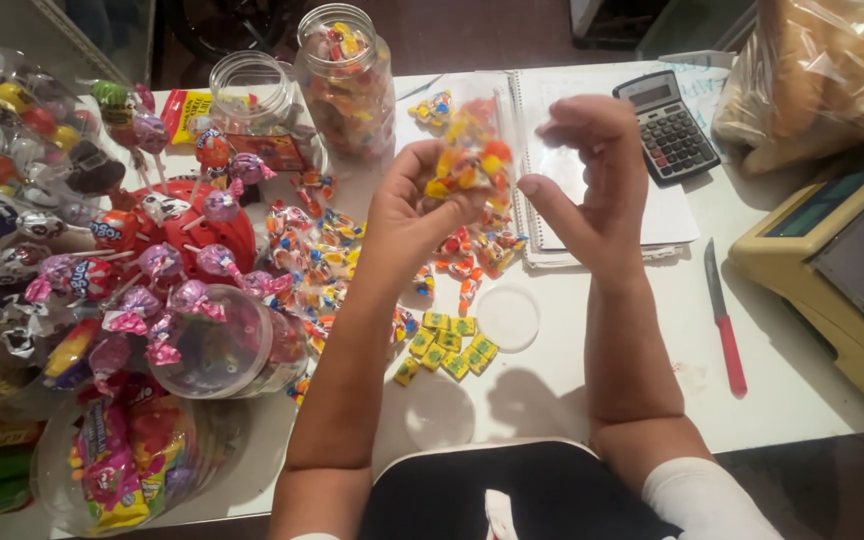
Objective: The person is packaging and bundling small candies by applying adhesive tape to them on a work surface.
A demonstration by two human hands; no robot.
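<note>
My left hand (407,205) is raised above the white table (552,390) and grips a clear plastic bag of wrapped candies (472,150) from its left side. My right hand (592,170) is at the bag's right edge, fingers bent and pinching the clear plastic. Below the hands lies a loose pile of colourful wrapped candies (462,260). Several small yellow-green square candies (447,350) lie closer to me, next to a clear round lid (509,317).
A tall candy jar (345,80) and an empty jar (250,92) stand at the back. Lollipops on a red stand (167,250) and tipped jars fill the left. A notebook (652,215), calculator (665,125), red-handled knife (724,320), a beige scale (842,260) and bagged bread (822,70) lie right.
</note>
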